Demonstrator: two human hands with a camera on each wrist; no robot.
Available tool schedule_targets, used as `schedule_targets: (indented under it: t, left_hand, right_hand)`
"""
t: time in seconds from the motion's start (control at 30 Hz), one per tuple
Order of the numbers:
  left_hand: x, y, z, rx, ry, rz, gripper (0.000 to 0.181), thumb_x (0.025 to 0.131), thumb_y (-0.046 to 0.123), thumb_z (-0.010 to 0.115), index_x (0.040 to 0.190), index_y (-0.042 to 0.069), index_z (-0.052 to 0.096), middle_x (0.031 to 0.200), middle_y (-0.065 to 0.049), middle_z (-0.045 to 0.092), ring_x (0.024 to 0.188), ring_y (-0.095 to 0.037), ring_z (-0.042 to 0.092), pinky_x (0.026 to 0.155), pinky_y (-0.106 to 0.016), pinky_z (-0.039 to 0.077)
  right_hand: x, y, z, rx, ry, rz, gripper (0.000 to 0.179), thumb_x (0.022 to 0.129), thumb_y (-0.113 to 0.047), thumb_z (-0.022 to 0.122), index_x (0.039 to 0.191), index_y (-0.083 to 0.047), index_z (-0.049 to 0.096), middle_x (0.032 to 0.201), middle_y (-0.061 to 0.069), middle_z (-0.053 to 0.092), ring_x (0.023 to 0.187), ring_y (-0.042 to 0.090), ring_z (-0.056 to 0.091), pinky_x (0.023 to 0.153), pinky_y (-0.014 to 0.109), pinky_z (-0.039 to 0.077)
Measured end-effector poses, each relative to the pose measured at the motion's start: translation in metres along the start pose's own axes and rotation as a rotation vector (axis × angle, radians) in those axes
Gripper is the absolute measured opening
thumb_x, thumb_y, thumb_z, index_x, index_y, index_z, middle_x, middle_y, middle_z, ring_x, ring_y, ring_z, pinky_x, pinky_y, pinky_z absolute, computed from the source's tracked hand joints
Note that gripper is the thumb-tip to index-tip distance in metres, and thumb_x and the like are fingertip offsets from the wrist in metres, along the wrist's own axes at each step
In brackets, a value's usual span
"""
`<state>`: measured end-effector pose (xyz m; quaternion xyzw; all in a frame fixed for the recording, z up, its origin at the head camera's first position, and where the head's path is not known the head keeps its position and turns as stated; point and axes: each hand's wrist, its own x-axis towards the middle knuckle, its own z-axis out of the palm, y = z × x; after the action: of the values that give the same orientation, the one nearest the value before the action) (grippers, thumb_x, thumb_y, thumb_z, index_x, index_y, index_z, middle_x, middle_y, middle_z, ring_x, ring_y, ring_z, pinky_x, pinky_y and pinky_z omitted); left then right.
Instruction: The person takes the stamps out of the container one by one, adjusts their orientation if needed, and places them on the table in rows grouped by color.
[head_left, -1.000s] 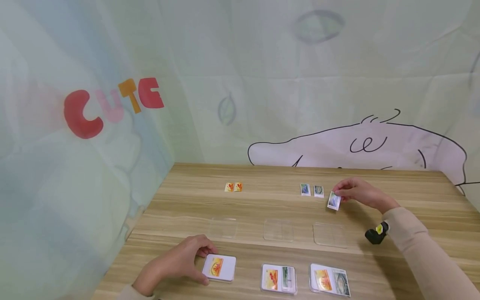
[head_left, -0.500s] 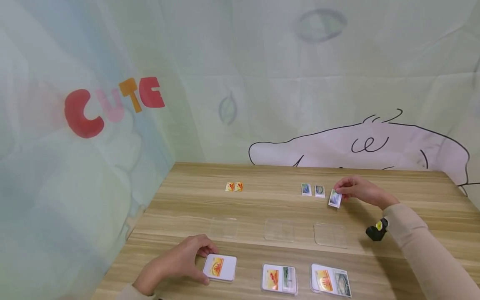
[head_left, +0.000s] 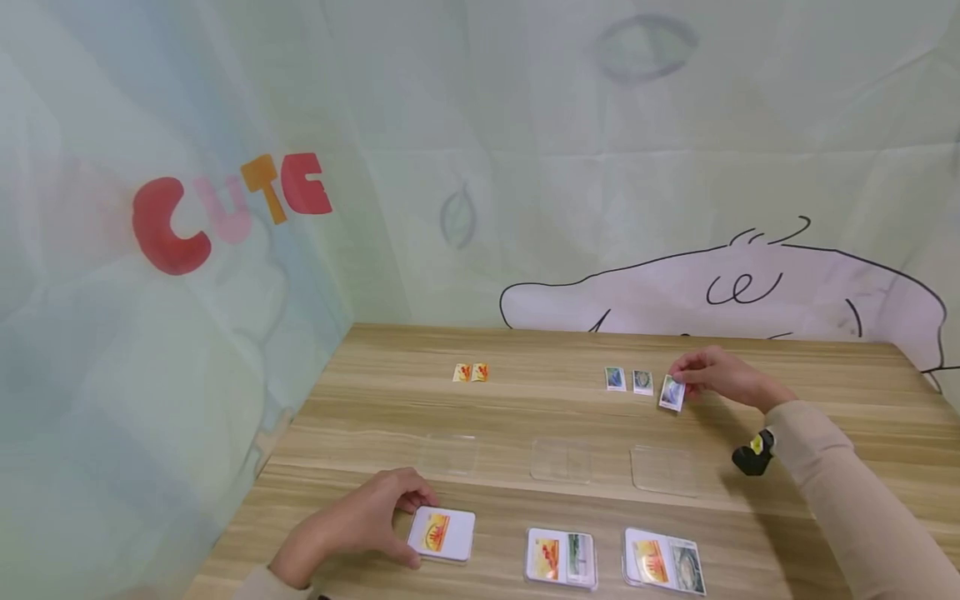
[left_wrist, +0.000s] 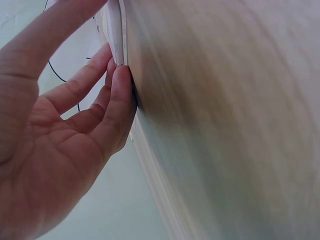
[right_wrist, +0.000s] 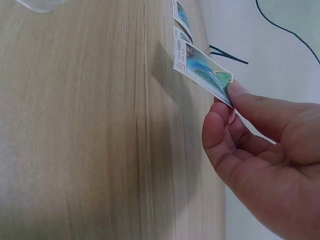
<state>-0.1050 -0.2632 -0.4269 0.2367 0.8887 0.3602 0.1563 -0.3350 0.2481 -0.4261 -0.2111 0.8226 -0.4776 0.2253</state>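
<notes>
1. I read three cases in the near row: the middle case (head_left: 561, 558) and the right case (head_left: 664, 561) each show two stamps side by side.
2. The left case (head_left: 441, 533), white, shows one orange stamp (head_left: 434, 532) on its left part.
3. My left hand (head_left: 367, 521) grips the left case by its left side: thumb at the near corner, fingers at the far corner, spread apart.
4. Beyond the cases, three clear covers (head_left: 664, 469) lie in a row on the table (head_left: 540, 408).
5. My right hand (head_left: 720, 377) pinches the blue-green stamp (head_left: 672, 393) between thumb and fingers, at one edge. The stamp tilts, just right of the loose pair (head_left: 642, 382). I cannot tell whether its low edge touches the table.
6. An orange pair (head_left: 471, 372) lies well to the left.
7. A printed backdrop (head_left: 405, 242) stands behind the table.
</notes>
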Motion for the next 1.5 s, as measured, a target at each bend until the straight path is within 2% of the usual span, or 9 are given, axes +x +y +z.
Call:
schedule_targets:
  t: [0.27, 0.9, 1.23, 1.5]
  left_hand:
    - [0.001, -0.001, 0.0, -0.005, 0.002, 0.017, 0.058, 0.065, 0.028, 0.095, 0.111, 0.007, 0.065, 0.105, 0.003, 0.06, 0.096, -0.011, 0.058, 0.086, -0.028, 0.051]
    - [0.001, 0.001, -0.001, -0.015, -0.001, -0.019, 0.057, 0.065, 0.026, 0.095, 0.11, 0.007, 0.065, 0.105, 0.003, 0.06, 0.095, -0.011, 0.058, 0.086, -0.028, 0.051]
    - [0.0, 0.002, 0.002, -0.009, 0.003, -0.041, 0.057, 0.064, 0.024, 0.095, 0.109, 0.008, 0.065, 0.104, 0.003, 0.06, 0.094, -0.009, 0.057, 0.086, -0.027, 0.051]
    - [-0.001, 0.001, 0.002, -0.019, 0.004, -0.035, 0.057, 0.064, 0.024, 0.095, 0.11, 0.008, 0.065, 0.105, 0.002, 0.06, 0.095, -0.009, 0.057, 0.086, -0.027, 0.051]
  right_hand:
    - [0.003, 0.0, -0.003, -0.016, 0.003, 0.014, 0.019, 0.099, -0.001, 0.056, 0.108, 0.015, 0.061, 0.09, 0.009, 0.062, 0.077, 0.017, 0.056, 0.068, 0.029, 0.049]
    - [0.009, 0.006, -0.005, 0.006, -0.007, 0.006, 0.017, 0.1, 0.001, 0.054, 0.104, 0.016, 0.059, 0.087, 0.007, 0.059, 0.075, 0.016, 0.053, 0.066, 0.027, 0.047]
    - [0.013, 0.0, -0.003, -0.112, 0.031, 0.018, 0.016, 0.099, -0.002, 0.057, 0.107, 0.011, 0.063, 0.091, 0.009, 0.059, 0.082, 0.021, 0.053, 0.07, 0.029, 0.047]
    - [0.018, 0.002, 0.0, -0.126, 0.042, 0.002, 0.014, 0.098, -0.001, 0.058, 0.104, 0.011, 0.064, 0.091, 0.008, 0.06, 0.081, 0.02, 0.053, 0.069, 0.029, 0.048]
